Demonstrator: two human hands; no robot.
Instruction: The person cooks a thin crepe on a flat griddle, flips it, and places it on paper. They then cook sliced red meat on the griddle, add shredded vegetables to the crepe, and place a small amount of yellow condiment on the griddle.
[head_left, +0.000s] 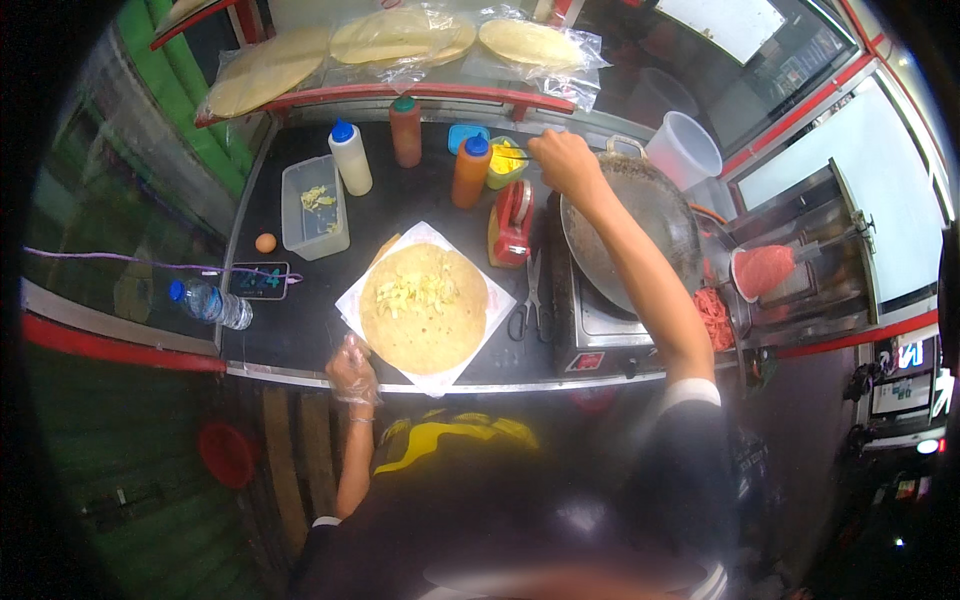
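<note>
My right hand (562, 166) grips a thin dark utensil (519, 157) whose end goes into a small green tub (501, 180) of yellow margarine-like spread (505, 156). In front of me a round flatbread (424, 345) lies flat on white printed paper (498, 306). Shredded pale cabbage (417, 291) is scattered over its upper half. My left hand (352, 371), in a clear plastic glove, is at the counter's front edge, beside the paper's lower left side. Its fingertips are blurred, so whether they pinch anything is unclear.
Right of the flatbread are scissors (531, 300), a red-topped sealer-like device (513, 225) and a wok (637, 225) on a gas stove (600, 345). Sauce bottles (471, 176), a plastic box (319, 225), an egg (265, 243), a phone (259, 280) and a water bottle (211, 304) stand leftward.
</note>
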